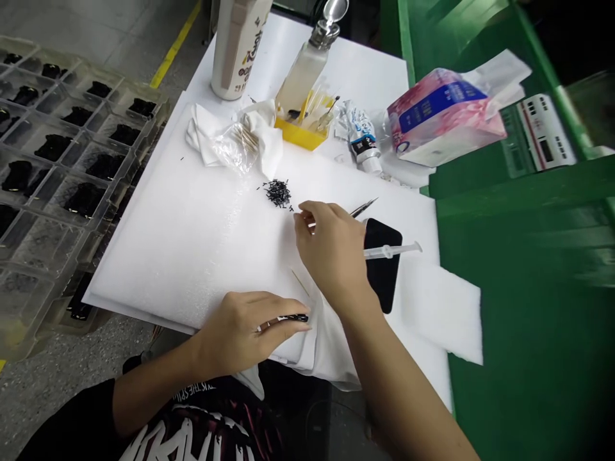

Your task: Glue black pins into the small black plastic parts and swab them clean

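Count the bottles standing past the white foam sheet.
2. A cream printed bottle stands left of a glass bottle with a metal top, which rises behind a yellow tray. More could be hidden beyond the picture's top edge.

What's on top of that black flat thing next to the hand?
A clear plastic syringe lies across the flat black rectangular slab, and the right hand overlaps the slab's left edge. Whatever is under the slab, or beneath that hand, cannot be seen.
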